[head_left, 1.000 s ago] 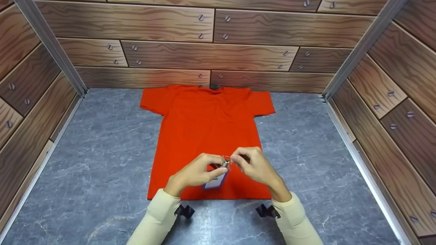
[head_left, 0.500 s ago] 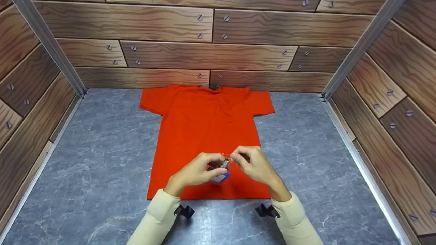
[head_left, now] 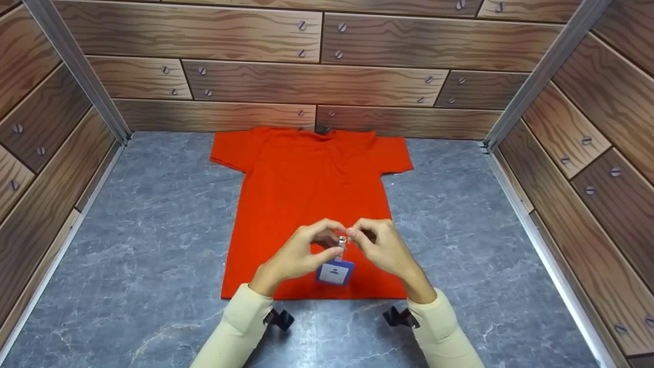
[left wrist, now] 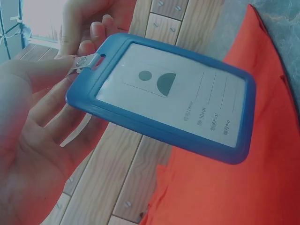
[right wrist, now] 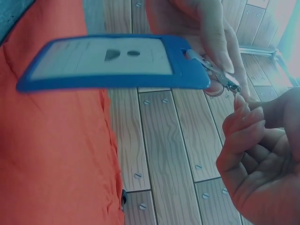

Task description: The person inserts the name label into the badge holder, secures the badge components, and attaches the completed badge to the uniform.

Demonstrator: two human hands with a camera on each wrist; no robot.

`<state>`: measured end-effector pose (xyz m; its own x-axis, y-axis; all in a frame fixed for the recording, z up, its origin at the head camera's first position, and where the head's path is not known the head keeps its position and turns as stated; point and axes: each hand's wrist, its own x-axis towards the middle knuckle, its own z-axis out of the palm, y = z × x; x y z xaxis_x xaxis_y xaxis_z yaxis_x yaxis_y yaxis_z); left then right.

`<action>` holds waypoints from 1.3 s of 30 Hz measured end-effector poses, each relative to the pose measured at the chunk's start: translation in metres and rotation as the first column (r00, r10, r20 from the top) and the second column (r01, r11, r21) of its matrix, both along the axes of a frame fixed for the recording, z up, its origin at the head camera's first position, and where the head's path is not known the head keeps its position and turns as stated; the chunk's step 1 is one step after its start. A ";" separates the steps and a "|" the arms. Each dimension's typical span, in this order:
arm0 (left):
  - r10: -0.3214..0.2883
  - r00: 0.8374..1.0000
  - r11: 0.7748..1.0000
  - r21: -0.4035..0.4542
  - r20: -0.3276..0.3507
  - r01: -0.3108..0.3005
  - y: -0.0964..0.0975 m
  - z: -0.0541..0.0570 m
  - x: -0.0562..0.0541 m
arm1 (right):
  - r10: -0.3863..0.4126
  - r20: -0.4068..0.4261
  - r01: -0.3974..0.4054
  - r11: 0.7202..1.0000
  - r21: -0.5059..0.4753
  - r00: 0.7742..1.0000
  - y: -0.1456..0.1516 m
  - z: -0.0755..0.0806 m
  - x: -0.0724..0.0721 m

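A blue-framed ID badge (head_left: 334,273) hangs from a short clear strap with a metal clip (head_left: 342,239). My left hand (head_left: 302,250) pinches the clip between thumb and fingers; in the left wrist view the badge (left wrist: 173,93) shows a white card with a printed figure and lines. My right hand (head_left: 379,245) has thumb and index fingertips together at the clip's far end. In the right wrist view those fingertips (right wrist: 240,104) meet the metal clip (right wrist: 225,79); the exact part pinched is hidden. Beneath both hands lies a red T-shirt (head_left: 306,194), spread flat.
The grey marbled tabletop (head_left: 168,230) extends around the shirt. Wood-patterned walls (head_left: 255,82) with metal corner rails (head_left: 84,76) enclose the back and sides. A small dark item (head_left: 322,131) shows at the shirt's collar.
The badge has swung from tilted under the left hand to hanging with its card facing up toward the head camera. The left index finger has risen and extended toward the right fingertips.
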<state>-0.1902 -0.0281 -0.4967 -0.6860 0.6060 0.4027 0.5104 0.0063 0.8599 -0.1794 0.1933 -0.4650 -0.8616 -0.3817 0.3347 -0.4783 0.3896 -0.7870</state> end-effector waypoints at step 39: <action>0.117 0.992 0.989 0.086 0.035 -0.120 -0.001 -0.004 -0.002 | 0.017 0.091 -0.015 1.000 -0.020 0.996 -0.001 -0.002 0.000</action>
<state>-0.1925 -0.0296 -0.5007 -0.7633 0.4827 0.4294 0.4850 -0.0110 0.8745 -0.1795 0.1920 -0.4675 -0.8826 -0.3900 0.2626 -0.4106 0.3671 -0.8347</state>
